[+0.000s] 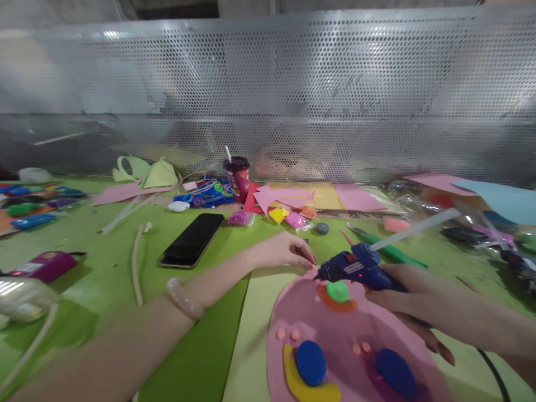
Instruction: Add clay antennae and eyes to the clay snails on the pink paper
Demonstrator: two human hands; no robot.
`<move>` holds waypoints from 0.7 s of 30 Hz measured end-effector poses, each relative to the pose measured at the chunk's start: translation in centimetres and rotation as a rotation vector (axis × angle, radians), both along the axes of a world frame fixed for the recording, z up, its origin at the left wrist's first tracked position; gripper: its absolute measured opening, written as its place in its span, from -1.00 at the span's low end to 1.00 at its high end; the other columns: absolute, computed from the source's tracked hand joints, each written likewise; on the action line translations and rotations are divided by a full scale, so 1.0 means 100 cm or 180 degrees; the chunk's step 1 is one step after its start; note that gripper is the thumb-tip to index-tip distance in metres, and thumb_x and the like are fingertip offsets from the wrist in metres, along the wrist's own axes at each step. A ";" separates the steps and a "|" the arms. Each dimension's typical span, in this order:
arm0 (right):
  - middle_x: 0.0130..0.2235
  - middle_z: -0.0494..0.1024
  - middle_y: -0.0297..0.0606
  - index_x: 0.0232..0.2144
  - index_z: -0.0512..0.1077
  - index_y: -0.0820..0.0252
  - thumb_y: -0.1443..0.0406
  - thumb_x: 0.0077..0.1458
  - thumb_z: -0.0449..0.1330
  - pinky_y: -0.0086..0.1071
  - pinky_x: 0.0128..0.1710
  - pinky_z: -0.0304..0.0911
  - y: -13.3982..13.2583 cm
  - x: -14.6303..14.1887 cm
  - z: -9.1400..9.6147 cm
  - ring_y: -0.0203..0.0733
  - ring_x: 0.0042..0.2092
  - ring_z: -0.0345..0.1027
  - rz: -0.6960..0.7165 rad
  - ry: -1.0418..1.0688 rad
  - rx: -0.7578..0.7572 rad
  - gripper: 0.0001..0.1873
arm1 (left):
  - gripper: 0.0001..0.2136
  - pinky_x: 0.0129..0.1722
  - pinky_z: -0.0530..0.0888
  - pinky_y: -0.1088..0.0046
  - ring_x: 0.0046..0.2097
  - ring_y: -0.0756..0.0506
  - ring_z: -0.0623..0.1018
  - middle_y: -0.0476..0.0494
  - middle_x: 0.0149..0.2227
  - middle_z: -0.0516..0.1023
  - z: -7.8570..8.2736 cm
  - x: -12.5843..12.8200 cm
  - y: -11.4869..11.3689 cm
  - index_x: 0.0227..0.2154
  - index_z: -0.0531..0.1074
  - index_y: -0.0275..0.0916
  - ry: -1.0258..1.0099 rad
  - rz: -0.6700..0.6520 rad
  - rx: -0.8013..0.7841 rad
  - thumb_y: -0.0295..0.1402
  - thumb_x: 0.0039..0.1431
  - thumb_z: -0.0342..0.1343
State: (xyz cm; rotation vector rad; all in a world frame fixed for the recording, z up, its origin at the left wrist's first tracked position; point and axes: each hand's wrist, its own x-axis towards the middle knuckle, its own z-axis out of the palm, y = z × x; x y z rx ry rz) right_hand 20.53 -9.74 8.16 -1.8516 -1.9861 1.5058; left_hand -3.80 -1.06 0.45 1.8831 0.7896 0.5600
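Observation:
My right hand (412, 296) grips a blue glue gun (354, 266), with a long translucent glue stick (416, 229) poking out of its back. Its nozzle points left, at the top edge of a round pink paper piece (326, 329). Close to the nozzle, my left hand (288, 251) is closed in a pinch at that edge; what its fingertips hold is too small to make out. On the pink piece are an orange curve (341, 304) with a green disc (337, 291), a yellow curve (297, 379) and two blue discs (311, 363). Pale yellow paper (249, 335) lies underneath.
A black phone (193, 240) lies left of my left hand. Behind are a purple cup with a straw (238, 181), small clay packets (240, 218) and pink paper (355, 197). A green cutter (393, 251) lies beyond the glue gun. A perforated metal panel (268, 84) closes off the back.

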 end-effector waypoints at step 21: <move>-0.75 0.21 -0.49 -0.25 0.19 0.23 0.16 0.15 -0.06 -0.63 -0.79 0.02 -0.005 -0.030 0.036 -0.46 -0.74 0.02 0.0270 -0.0321 0.0062 -0.76 | -0.83 -0.27 0.37 0.52 -0.29 -0.03 0.50 -0.04 -0.36 0.57 0.010 0.000 -0.002 -0.39 0.55 -0.25 0.0037 -0.0070 0.0128 -0.31 -0.08 0.24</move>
